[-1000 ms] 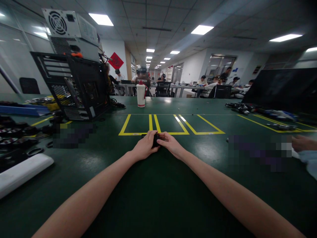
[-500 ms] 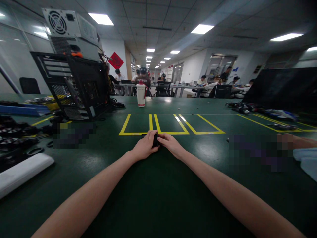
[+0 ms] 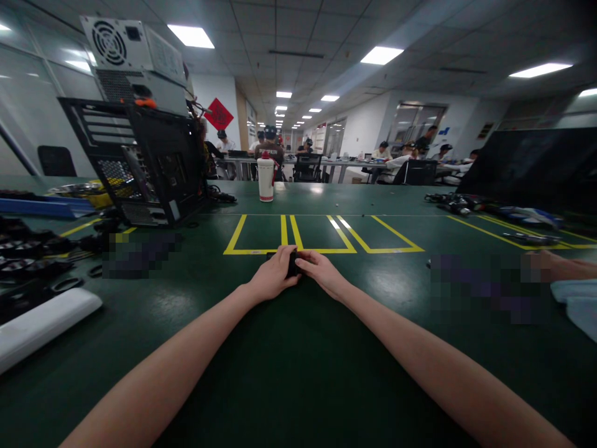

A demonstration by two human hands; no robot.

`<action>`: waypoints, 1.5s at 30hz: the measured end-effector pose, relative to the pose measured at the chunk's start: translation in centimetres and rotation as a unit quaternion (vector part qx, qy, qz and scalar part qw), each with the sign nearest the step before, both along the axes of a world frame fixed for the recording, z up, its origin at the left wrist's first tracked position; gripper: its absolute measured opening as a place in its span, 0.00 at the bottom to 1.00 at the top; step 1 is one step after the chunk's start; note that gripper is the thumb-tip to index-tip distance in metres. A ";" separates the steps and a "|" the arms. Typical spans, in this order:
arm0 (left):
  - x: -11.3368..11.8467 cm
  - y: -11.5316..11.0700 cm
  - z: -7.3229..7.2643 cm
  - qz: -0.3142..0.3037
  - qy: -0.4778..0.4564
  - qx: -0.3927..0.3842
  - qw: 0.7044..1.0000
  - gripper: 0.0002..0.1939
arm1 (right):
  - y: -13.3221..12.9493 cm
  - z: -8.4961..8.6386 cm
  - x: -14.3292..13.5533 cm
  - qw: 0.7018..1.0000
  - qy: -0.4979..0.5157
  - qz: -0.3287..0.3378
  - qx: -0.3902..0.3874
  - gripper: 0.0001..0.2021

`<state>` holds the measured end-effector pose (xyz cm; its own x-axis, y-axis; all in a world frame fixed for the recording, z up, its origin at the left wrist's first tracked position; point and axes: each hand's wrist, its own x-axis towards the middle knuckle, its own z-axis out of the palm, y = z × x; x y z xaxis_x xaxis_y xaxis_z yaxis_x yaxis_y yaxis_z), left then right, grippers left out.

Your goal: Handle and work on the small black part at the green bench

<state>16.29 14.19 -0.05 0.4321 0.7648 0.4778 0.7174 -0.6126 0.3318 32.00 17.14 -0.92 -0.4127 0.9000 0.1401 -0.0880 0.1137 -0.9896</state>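
Near the middle of the green table (image 3: 289,367), both hands meet around a small black object (image 3: 292,266). My left hand (image 3: 276,274) wraps its fingers over the left side of the object and hides much of it. From the right, my right hand (image 3: 319,269) pinches the object's edge between thumb and fingers. What the object is cannot be told. Just beyond the hands lie the yellow tape outlines (image 3: 321,251) on the table top.
An open black computer case (image 3: 158,168) with power supplies (image 3: 135,53) on top stands at the back left. A white cup (image 3: 265,180) stands behind the tape. Cables lie left, beside a white long object (image 3: 46,326). Another person's hand (image 3: 553,266) rests at the right.
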 end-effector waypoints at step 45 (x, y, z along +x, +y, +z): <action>0.1 0.1 0.0 -0.011 0.013 0.012 1.000 0.29 | -0.5 0.5 0.3 0.999 0.025 0.018 -0.015 0.14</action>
<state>16.34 14.27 -0.04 0.4611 0.7439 0.4838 0.7126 -0.6353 0.2977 32.30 16.69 -0.37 -0.4378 0.8888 0.1353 -0.1414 0.0806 -0.9867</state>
